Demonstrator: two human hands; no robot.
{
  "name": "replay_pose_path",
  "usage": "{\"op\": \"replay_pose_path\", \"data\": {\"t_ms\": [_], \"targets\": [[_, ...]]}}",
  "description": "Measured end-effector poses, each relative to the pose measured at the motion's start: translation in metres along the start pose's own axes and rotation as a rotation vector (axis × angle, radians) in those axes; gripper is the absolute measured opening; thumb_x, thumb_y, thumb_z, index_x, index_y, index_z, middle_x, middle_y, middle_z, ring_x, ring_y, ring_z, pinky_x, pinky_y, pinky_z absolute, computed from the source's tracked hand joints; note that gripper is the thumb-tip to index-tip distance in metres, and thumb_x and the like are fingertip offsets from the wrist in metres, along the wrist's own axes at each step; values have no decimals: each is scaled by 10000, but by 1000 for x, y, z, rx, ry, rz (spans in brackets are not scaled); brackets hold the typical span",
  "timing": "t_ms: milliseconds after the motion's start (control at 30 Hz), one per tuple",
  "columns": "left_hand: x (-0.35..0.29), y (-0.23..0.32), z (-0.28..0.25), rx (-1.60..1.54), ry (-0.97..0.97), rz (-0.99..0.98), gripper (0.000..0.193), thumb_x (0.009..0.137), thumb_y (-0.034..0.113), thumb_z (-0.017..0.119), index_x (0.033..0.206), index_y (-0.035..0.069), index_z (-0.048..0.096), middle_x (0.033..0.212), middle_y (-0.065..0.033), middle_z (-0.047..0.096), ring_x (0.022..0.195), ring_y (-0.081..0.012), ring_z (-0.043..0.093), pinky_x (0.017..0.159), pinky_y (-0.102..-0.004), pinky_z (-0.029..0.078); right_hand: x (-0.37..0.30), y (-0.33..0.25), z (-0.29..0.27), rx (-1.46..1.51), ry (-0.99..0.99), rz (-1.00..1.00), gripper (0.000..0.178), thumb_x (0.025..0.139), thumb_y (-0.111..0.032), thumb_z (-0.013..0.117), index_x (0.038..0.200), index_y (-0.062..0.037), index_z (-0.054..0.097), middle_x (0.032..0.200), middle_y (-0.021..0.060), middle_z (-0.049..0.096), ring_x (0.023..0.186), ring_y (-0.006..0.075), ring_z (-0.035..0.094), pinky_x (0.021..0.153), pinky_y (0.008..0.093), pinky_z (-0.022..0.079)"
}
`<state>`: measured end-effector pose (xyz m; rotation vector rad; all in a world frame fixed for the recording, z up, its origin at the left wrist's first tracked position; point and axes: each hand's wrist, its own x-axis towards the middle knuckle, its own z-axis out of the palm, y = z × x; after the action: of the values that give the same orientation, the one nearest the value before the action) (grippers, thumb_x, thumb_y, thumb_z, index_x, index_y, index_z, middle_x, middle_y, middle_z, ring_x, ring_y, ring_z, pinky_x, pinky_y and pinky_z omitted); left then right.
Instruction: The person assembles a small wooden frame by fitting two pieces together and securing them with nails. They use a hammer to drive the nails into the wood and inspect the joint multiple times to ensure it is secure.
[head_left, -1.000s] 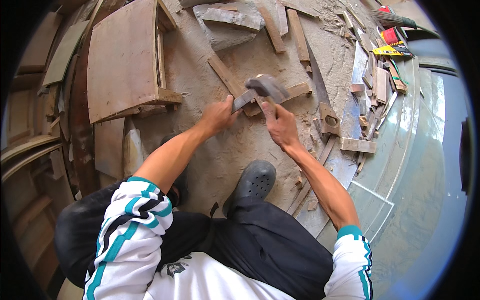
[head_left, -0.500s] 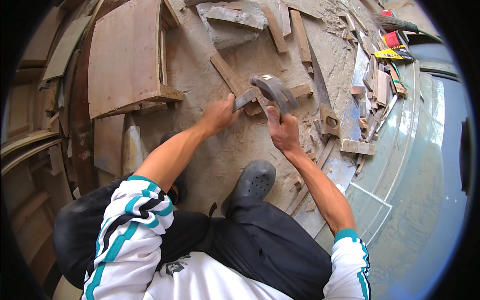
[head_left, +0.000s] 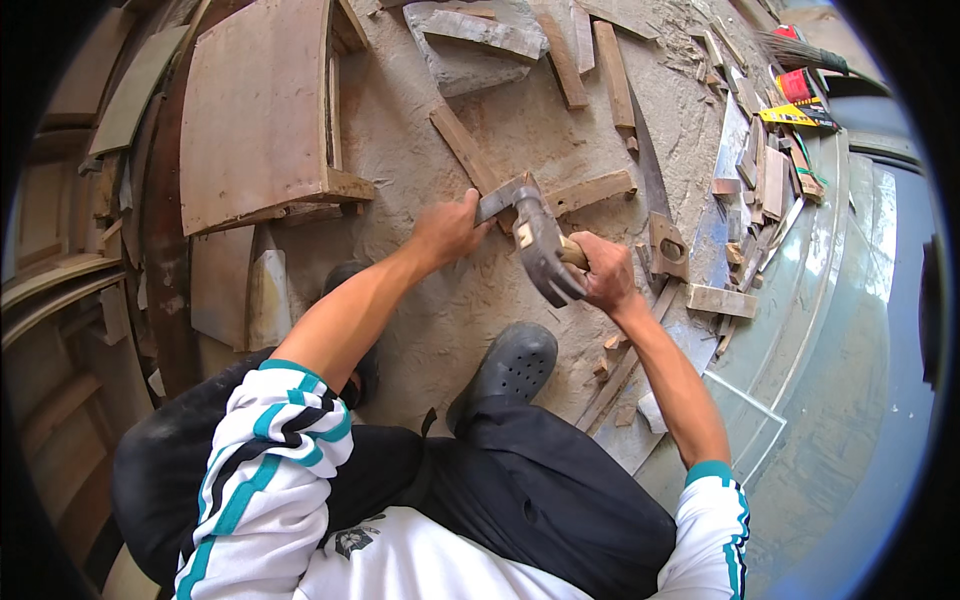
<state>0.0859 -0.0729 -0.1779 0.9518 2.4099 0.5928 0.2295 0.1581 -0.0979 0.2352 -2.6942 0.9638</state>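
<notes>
My left hand (head_left: 450,230) is closed around a short, flat grey strip (head_left: 496,200), perhaps metal. Its far end points up and right, over the joint of two wooden battens. My right hand (head_left: 606,272) grips the wooden handle of a claw hammer (head_left: 542,258), with the claw turned toward me. The hammer's striking end is right by the strip's far end; whether they touch I cannot tell. Below lie one batten (head_left: 462,148) slanting up to the left and another batten (head_left: 592,192) running right. The hammer and strip partly hide where they meet.
A handsaw (head_left: 668,246) lies right of the battens. Wooden offcuts (head_left: 772,182) pile up beside a glass-like sheet (head_left: 830,330). A box-like wooden piece (head_left: 255,115) stands at left. A grey stone block (head_left: 482,50) lies at the back, and my clog (head_left: 512,365) is close below.
My right hand has moved right and down, and the hammer has turned so its claw points toward me instead of right. My left hand keeps hold of the strip, nearly in place.
</notes>
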Motion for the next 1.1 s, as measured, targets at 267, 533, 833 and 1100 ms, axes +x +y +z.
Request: {"op": "replay_pose_path", "data": {"t_ms": [267,533,833,1100], "targets": [[0,2,-3,14,-21,-17,411,933,347,656,1068,3,476,748,-266,672,716,-470,672,632,-559,521,27,32,-11,-250,-428,-525,466,864,-551,706,799,-108,579,637,41,546,541,214,606,497,345,491],[1,-2,-1,24,-8,16,407,936,344,674,1052,8,476,723,-246,666,684,-456,670,579,-536,516,45,45,-4,-239,-361,-538,475,892,-568,679,791,-117,569,610,40,547,478,175,577,447,316,468],[4,-3,-1,32,-14,6,419,917,334,699,1056,1,486,712,-242,665,679,-449,673,597,-529,522,61,59,-18,-240,-381,-490,526,917,-602,630,757,-111,535,596,45,543,473,208,595,432,361,471],[4,-1,5,34,-6,14,441,917,366,694,1087,12,494,710,-229,670,662,-444,674,582,-528,521,66,81,-15,-346,-501,-449,528,905,-613,635,737,-126,519,590,30,531,496,209,609,456,346,491]]}}
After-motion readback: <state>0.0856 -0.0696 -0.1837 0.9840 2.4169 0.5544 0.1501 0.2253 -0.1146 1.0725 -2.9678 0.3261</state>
